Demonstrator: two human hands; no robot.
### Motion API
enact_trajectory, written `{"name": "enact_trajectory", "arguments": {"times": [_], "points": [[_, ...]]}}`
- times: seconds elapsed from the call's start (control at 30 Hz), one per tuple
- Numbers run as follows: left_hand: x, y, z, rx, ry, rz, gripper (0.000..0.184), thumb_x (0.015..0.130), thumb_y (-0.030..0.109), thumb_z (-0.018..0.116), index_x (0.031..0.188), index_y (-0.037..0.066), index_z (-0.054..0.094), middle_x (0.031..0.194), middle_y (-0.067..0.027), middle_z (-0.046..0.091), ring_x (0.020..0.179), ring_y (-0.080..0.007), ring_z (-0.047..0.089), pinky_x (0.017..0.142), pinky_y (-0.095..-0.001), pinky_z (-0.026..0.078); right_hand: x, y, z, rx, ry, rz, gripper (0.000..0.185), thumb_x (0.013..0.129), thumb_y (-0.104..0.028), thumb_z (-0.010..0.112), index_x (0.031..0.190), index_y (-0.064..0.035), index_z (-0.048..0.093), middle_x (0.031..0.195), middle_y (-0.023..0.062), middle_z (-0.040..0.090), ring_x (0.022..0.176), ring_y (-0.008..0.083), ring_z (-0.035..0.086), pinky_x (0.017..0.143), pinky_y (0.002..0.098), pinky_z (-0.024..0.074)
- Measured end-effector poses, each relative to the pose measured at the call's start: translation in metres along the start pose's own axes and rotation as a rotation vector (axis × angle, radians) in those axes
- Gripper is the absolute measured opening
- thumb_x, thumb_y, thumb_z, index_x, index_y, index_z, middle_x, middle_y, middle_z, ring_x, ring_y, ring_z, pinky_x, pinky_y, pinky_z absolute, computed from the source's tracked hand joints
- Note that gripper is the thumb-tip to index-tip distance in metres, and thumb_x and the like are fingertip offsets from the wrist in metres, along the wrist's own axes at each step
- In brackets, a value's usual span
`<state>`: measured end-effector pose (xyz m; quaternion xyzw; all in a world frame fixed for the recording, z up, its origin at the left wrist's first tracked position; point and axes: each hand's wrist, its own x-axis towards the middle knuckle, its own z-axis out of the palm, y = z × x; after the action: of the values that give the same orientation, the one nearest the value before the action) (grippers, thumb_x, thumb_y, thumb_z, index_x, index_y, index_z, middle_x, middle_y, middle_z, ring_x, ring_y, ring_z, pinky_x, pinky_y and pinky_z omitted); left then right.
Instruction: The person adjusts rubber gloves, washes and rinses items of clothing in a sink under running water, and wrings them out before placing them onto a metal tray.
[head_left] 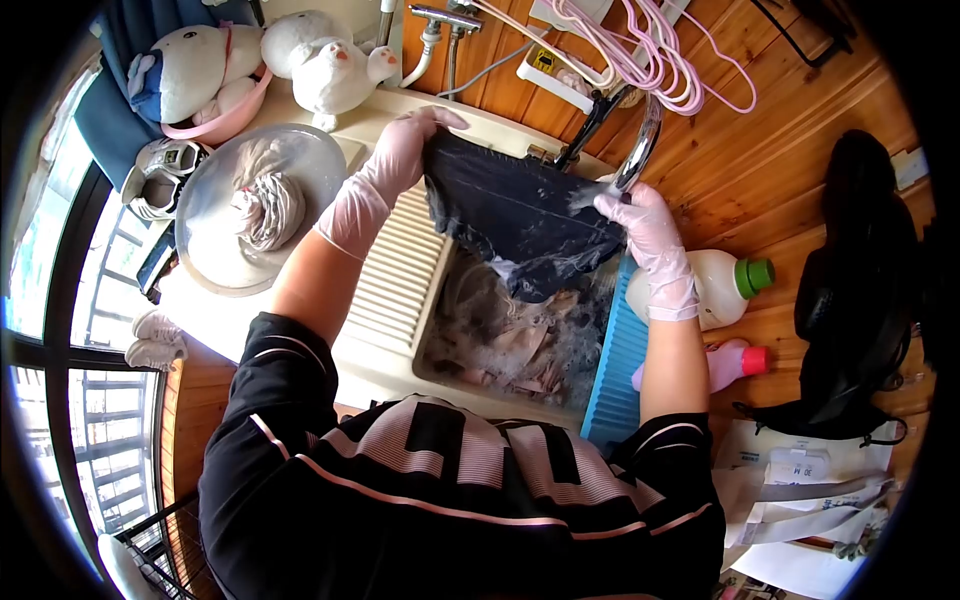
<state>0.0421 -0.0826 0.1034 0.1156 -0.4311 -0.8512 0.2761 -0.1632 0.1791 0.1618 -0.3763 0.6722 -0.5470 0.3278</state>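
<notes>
Dark wet underpants [520,210] hang stretched out above the sink basin [424,335], with suds on the lower edge. My left hand [398,155], in a pale translucent glove, is closed on the left end of the waistband. At the other end, my gloved right hand [648,235] grips the cloth just below the curved faucet [643,145], where water splashes onto it. Beneath, pale clothes [525,340] lie soaking in foamy water. The fingertips behind the fabric are partly hidden.
A ribbed drainboard [385,285] is left of the basin; a blue washboard [607,355] stands at its right. Beyond are a green-capped bottle [710,285] and a red-capped bottle [727,365]. A clear basin [215,255] holds a twisted cloth [268,212]. Plush toys [325,75] sit behind.
</notes>
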Motion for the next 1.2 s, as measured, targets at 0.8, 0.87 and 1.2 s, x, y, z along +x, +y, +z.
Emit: {"name": "enact_trajectory", "arguments": {"times": [0.8, 0.87, 1.2], "points": [[0.021, -0.100, 0.140, -0.313, -0.126, -0.498, 0.018, 0.078, 0.008, 0.045, 0.089, -0.001, 0.056, 0.082, -0.0140, 0.061, 0.079, -0.0254, 0.060, 0.077, -0.0352, 0.050, -0.009, 0.018, -0.002, 0.535, -0.026, 0.081, 0.037, 0.083, 0.006, 0.052, 0.119, -0.0005, 0.050, 0.102, 0.0104, 0.060, 0.093, 0.0208, 0.060, 0.086, 0.0312, 0.0476], [0.023, -0.108, 0.141, -0.416, -0.141, -0.472, 0.020, 0.084, 0.021, 0.051, 0.093, 0.003, 0.055, 0.082, -0.0124, 0.061, 0.080, -0.0257, 0.060, 0.080, -0.0395, 0.048, -0.009, 0.021, 0.020, 0.500, 0.091, -0.041, 0.034, 0.084, -0.002, 0.062, 0.116, -0.0020, 0.051, 0.100, 0.0051, 0.061, 0.087, 0.0144, 0.060, 0.083, 0.0246, 0.0479], [0.002, -0.138, 0.103, -0.697, -0.010, -0.467, 0.068, 0.090, 0.047, 0.049, 0.139, 0.006, 0.027, 0.141, -0.0174, 0.030, 0.124, -0.0332, 0.038, 0.104, -0.0457, 0.031, 0.009, 0.068, 0.047, -0.010, 0.399, -0.225, 0.024, 0.079, -0.003, 0.066, 0.102, -0.0021, 0.057, 0.087, -0.0002, 0.059, 0.076, 0.0083, 0.053, 0.068, 0.0227, 0.0443]]}}
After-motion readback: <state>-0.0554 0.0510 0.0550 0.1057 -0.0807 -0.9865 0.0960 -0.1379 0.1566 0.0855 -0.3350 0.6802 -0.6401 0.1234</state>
